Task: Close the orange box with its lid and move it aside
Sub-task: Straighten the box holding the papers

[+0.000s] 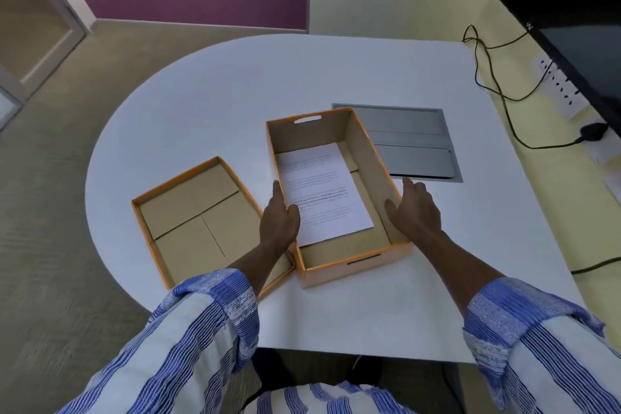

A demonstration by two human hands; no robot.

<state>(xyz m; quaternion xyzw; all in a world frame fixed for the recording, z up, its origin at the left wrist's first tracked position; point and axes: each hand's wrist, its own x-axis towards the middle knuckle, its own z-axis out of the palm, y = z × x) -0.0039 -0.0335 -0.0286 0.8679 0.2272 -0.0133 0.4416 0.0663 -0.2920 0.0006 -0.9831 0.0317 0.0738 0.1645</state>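
Note:
The orange box (364, 158) stands open in the middle of the white table, with a printed white sheet (322, 191) lying flat inside. Its lid (191, 222) lies upside down on the table, just left of the box and touching its near left corner. My left hand (279, 218) grips the box's left wall, thumb inside over the paper's edge. The box's right wall is clasped by my right hand (415, 208), thumb inside and fingers outside.
A grey metal cable hatch (413, 144) is set into the white table (235, 94) right behind the box. Black cables (494, 77) and a power strip (564, 91) run along the right wall under a dark screen (571, 3). The table's rounded edge curves on the left.

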